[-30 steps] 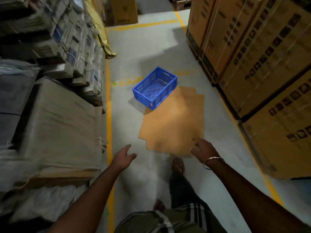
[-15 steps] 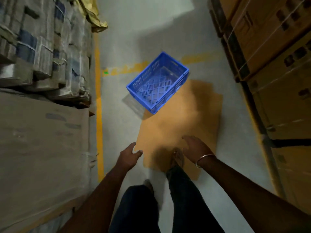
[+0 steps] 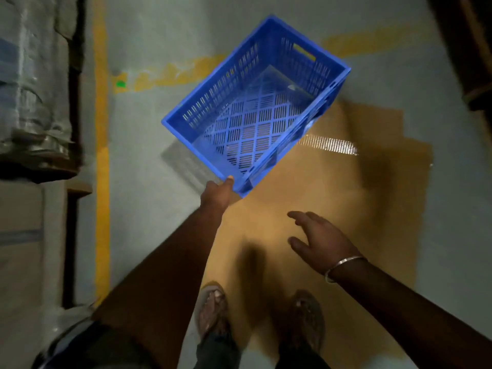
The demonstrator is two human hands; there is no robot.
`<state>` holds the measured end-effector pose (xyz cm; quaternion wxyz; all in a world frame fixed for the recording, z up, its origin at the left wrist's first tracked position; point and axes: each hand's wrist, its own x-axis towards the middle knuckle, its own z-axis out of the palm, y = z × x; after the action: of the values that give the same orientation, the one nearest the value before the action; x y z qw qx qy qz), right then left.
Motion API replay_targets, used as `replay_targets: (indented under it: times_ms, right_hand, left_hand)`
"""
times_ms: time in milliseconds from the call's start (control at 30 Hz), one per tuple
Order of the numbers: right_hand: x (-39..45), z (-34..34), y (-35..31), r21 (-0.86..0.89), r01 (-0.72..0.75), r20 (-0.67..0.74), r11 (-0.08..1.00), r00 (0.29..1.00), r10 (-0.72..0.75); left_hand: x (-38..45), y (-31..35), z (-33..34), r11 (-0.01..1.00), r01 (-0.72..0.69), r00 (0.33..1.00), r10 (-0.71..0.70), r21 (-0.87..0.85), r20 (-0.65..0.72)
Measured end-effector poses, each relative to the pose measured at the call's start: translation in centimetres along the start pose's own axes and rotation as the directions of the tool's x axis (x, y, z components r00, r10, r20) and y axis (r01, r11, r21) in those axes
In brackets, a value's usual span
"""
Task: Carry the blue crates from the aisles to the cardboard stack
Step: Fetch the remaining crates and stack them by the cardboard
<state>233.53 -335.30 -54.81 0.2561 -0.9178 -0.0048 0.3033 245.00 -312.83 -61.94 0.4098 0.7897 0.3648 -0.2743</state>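
Observation:
An empty blue slotted crate (image 3: 255,110) sits on the aisle floor, its near right part over a flat brown cardboard sheet (image 3: 346,209). My left hand (image 3: 217,193) reaches to the crate's nearest corner, thumb on the rim and fingers curled around the corner edge. My right hand (image 3: 319,241), with a metal bangle at the wrist, hovers open above the cardboard, below and right of the crate, apart from it. Both my feet stand on the cardboard's near part.
Wrapped stacks of goods (image 3: 34,83) and a pallet edge line the left side beyond a yellow floor line (image 3: 102,182). Dark cartons (image 3: 471,49) stand at the top right. Grey concrete floor (image 3: 452,235) lies right of the cardboard.
I have stepped forward onto the cardboard and the view has tilted down. My left hand has reached out and taken hold of the crate's near corner; my right hand has opened and moved forward.

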Motion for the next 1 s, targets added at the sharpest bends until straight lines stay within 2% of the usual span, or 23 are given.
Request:
replay_targets:
  times_ms: [133,200,300,500,633,700,833,867,933,1000]
  right_hand:
    - [4.1,2.0,1.6,-0.027,0.014,-0.020,1.000,1.000,-0.014]
    - [5.4,2.5,1.7,-0.053,0.029,0.000,0.998,1.000,-0.029]
    - [6.8,2.4,1.6,-0.106,0.024,-0.011,0.994,1.000,-0.025]
    - [8.9,0.5,1.1,-0.199,-0.051,-0.138,0.979,0.990,0.024]
    - [11.5,0.0,2.0,-0.278,-0.074,-0.206,0.958,0.979,0.016]
    - [12.6,0.3,2.9,-0.278,-0.125,-0.254,0.952,0.966,0.053]
    - [13.3,1.7,4.3,-0.117,-0.296,-0.176,0.948,0.946,0.274]
    - [13.1,2.0,4.5,-0.071,-0.323,-0.160,0.944,0.938,0.309]
    - [12.4,2.5,4.9,-0.073,-0.354,-0.197,0.932,0.922,0.334]
    - [11.6,2.5,5.3,-0.145,-0.350,-0.240,0.926,0.920,0.310]
  left_hand:
    - [6.7,-3.2,2.6,0.992,0.039,0.999,-0.036,-0.119,0.025]
    - [7.4,-3.8,2.7,0.981,0.032,0.999,-0.027,-0.193,0.031]
    - [6.4,-5.1,1.5,0.976,0.000,1.000,-0.006,-0.217,-0.029]
    - [6.8,-14.1,-4.2,0.992,-0.022,1.000,0.024,-0.123,0.015]
    - [7.8,-19.8,-8.7,0.998,-0.051,0.996,0.047,0.042,0.077]
    - [7.4,-22.2,-11.1,0.993,0.008,0.997,-0.018,0.121,0.079]
    - [6.1,-24.9,-14.0,0.981,0.063,0.998,-0.067,0.182,0.016]
    - [5.6,-23.8,-14.2,0.977,0.068,0.998,-0.069,0.204,0.001]
    - [5.2,-21.3,-14.3,0.979,0.038,0.999,-0.033,0.202,-0.027]
    - [5.3,-19.4,-14.2,0.989,0.061,0.996,-0.052,0.134,-0.069]
